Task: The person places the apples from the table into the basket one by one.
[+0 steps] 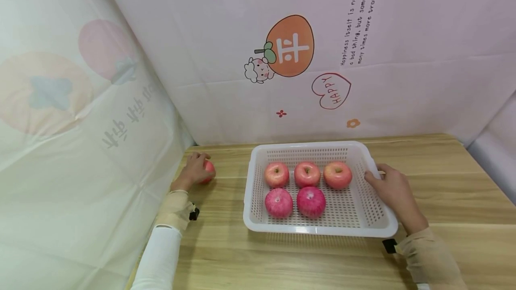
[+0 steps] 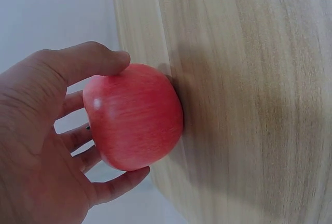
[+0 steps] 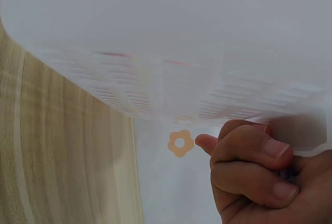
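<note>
My left hand (image 1: 195,171) is at the table's far left and holds a red apple (image 1: 208,171). In the left wrist view its thumb lies on one side of the apple (image 2: 136,117) and the fingers go round the other; the apple touches the tabletop. A white plastic basket (image 1: 318,229) stands in the middle. My right hand (image 1: 397,194) grips the basket's right rim, thumb on top. Below the rim, the right wrist view shows curled fingers (image 3: 249,164) beside the slotted wall (image 3: 145,84). Inside are three light red apples (image 1: 307,173) behind two deeper pink ones (image 1: 311,202).
The wooden table (image 1: 225,254) has its back edge against a printed white cloth wall (image 1: 225,102). Another cloth (image 1: 80,182) hangs along the left side, close to my left arm. At its front right, the basket holds bare floor (image 1: 340,209).
</note>
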Demonstrator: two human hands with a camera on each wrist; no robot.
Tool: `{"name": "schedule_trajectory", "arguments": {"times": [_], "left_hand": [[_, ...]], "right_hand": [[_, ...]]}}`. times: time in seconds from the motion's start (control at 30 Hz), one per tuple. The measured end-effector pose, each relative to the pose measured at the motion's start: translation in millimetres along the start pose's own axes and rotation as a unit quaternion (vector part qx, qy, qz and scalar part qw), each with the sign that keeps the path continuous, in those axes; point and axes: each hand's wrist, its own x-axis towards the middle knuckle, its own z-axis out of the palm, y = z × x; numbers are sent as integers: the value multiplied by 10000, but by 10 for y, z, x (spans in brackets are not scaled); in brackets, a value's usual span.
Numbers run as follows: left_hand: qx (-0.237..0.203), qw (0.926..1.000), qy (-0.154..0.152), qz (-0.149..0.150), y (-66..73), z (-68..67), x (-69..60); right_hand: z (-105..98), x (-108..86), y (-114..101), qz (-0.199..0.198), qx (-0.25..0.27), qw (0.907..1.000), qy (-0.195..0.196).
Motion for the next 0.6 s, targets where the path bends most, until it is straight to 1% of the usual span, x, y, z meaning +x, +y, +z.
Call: {"name": "schedule_trajectory", "arguments": {"times": [0.17, 0.33, 0.6], "left_hand": [[28, 10000, 9, 17, -20, 9, -3], [-64, 10000, -18, 15, -47, 16, 6], [-82, 9999, -133, -27, -75, 23, 5]], "right_hand": [[-2, 2, -5, 35, 9, 10000, -31], [-4, 5, -6, 65, 14, 10000, -40], [1, -9, -14, 24, 34, 10000, 29]]}}
